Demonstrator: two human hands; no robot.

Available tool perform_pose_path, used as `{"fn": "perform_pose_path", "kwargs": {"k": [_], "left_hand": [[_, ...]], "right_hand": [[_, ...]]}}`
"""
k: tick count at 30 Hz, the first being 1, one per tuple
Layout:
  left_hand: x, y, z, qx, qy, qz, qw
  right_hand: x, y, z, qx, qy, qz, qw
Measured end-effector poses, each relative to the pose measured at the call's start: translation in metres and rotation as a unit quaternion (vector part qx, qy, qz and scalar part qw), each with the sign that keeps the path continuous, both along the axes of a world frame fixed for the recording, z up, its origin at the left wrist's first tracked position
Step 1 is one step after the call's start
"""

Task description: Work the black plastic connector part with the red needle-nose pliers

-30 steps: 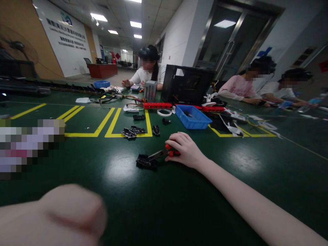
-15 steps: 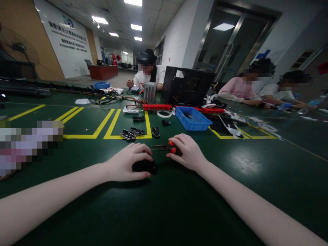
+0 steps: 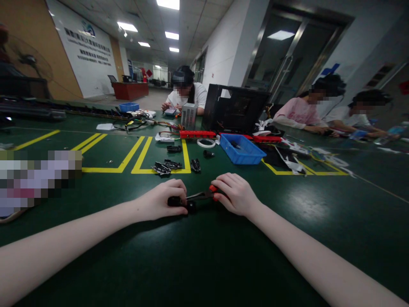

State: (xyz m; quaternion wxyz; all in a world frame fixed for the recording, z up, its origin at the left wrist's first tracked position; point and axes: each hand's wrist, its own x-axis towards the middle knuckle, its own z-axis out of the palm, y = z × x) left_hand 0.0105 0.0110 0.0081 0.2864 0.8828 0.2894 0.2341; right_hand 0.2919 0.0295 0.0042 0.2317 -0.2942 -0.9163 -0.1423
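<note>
My left hand [image 3: 169,199] is closed around a small black part [image 3: 191,206], whose kind I cannot make out because the fingers cover much of it. In my right hand [image 3: 238,194] are red-handled needle-nose pliers [image 3: 201,195], their long jaws pointing left. The jaw tips reach the black part by my left fingers; whether they grip it I cannot tell. Beyond my hands, several black-and-silver parts [image 3: 162,168] lie in and around a yellow-taped square, with one more black piece [image 3: 208,153] to its right.
A blue bin [image 3: 244,154] holding dark pieces stands ahead on the green table [image 3: 204,264]. Behind it are a red power strip [image 3: 197,134], a white tape ring [image 3: 206,143] and a black computer case [image 3: 236,108]. A person [image 3: 198,96] sits across; other people work at right.
The pliers' jaws have come left and down to the black part. My left fingers have closed in more tightly around it, and the view has shifted slightly.
</note>
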Motion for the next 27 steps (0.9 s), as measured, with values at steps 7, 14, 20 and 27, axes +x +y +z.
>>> {"fn": "perform_pose_path", "kwargs": {"k": [7,14,20,27], "left_hand": [[0.001,0.001,-0.001,-0.014,-0.01,0.003,1.0],[0.0,0.002,-0.002,-0.02,-0.017,0.013,1.0],[0.0,0.003,-0.002,-0.01,-0.016,0.013,1.0],[0.0,0.002,-0.002,-0.026,-0.031,-0.003,0.999]], "right_hand": [[-0.002,-0.003,0.001,0.013,-0.007,-0.001,1.0],[-0.011,-0.01,0.002,0.031,0.009,-0.027,0.999],[-0.014,-0.012,0.003,0.032,0.005,-0.017,0.999],[-0.014,-0.011,0.002,0.023,0.011,-0.013,1.0]]}}
